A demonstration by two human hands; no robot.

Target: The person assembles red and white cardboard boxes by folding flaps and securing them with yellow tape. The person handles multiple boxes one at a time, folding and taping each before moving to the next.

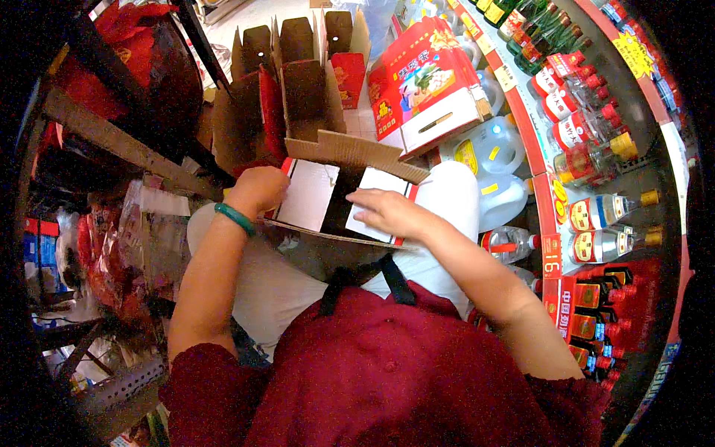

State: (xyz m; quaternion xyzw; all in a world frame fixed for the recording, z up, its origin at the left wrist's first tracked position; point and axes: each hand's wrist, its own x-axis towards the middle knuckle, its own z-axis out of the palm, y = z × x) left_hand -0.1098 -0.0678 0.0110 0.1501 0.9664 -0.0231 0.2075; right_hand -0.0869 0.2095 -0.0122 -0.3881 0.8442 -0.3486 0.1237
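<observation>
A cardboard box (302,226) stands between my knees, its top partly covered by two white flaps with a dark gap between them. My left hand (259,190), with a green bangle at the wrist, is curled over the box's left edge beside the left white flap (311,195). Across the right white flap (383,181) lies my right hand (393,214), its fingers stretched out toward the gap. A brown flap (365,155) rises along the far side. What lies inside the box is too dark to make out.
Tall open cartons (305,93) stand just beyond the box. A red printed carton (424,78) leans at their right, near clear plastic jugs (500,197). Shelves of bottles (581,134) run along my right. A metal rack (126,141) with bagged goods is on my left.
</observation>
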